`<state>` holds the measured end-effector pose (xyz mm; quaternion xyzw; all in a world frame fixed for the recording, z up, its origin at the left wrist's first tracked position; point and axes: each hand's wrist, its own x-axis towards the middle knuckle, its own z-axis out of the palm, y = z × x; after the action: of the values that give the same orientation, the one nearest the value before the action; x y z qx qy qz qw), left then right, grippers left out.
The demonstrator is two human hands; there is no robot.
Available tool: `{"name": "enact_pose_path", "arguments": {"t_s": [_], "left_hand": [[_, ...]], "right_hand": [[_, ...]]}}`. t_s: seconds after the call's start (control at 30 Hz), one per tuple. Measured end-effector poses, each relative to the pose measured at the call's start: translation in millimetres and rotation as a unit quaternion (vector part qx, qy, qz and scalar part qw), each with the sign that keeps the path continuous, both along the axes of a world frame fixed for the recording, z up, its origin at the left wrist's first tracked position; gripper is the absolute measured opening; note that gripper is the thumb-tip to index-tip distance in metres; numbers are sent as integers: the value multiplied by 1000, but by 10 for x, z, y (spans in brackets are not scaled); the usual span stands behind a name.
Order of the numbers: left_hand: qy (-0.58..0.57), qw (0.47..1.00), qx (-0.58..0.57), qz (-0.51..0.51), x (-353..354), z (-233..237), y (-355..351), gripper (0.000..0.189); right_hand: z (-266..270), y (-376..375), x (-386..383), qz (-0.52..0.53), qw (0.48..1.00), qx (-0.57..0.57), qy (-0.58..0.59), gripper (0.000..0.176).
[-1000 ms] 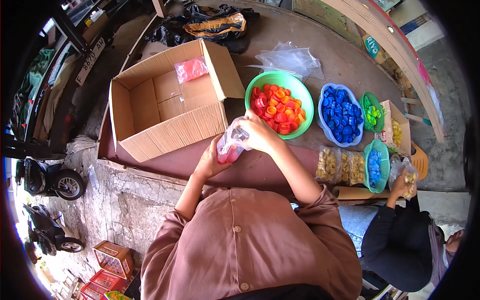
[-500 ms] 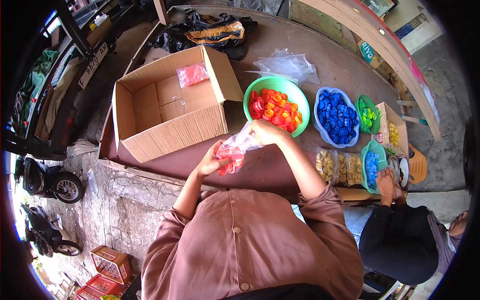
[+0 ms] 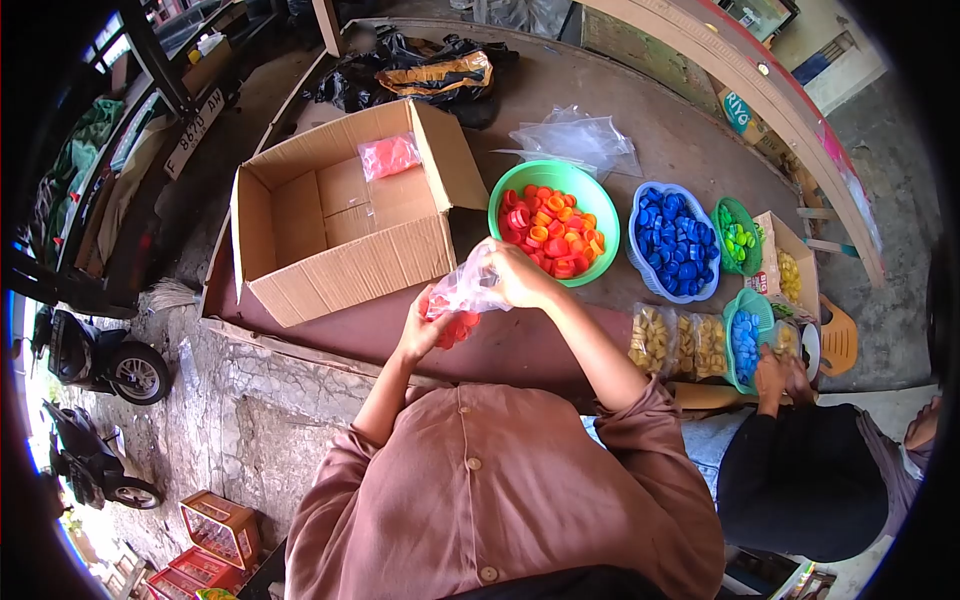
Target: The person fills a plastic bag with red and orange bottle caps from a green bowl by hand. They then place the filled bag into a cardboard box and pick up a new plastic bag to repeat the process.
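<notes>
My left hand is wrapped round the lower part of a clear plastic bag with red pieces inside. The fingers of my right hand pinch the bag's upper end, just below the green bowl. Red and orange caps fill that bowl. To the left stands an open cardboard box, and a sealed bag of red pieces lies inside it. Flat clear plastic bags rest behind the bowl.
Right of the bowl stand a basket of blue caps, a green basket and bags of tan pieces. A co-worker's hands are at a light blue cap basket. Black plastic lies at the back.
The bag's upper end has been drawn down and gathered closer to my left hand, with my right hand lower and nearer. The co-worker's hands have shifted slightly.
</notes>
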<state>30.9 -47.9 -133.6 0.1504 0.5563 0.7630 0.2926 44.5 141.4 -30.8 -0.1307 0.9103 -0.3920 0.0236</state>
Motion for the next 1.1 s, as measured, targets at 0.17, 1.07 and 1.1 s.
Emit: {"name": "enact_pose_path", "arguments": {"t_s": [0.17,1.07,1.1], "left_hand": [[15,999,-27,-15,-13,-73,-7,36],[269,933,-237,-27,-277,374,16,51],[268,933,-240,-25,-284,441,36,51]], "right_hand": [[197,29,43,-70,996,12,62,18],[-500,1106,-169,-224,944,235,57,14],[-532,1171,-149,-237,947,210,46,11]]}}
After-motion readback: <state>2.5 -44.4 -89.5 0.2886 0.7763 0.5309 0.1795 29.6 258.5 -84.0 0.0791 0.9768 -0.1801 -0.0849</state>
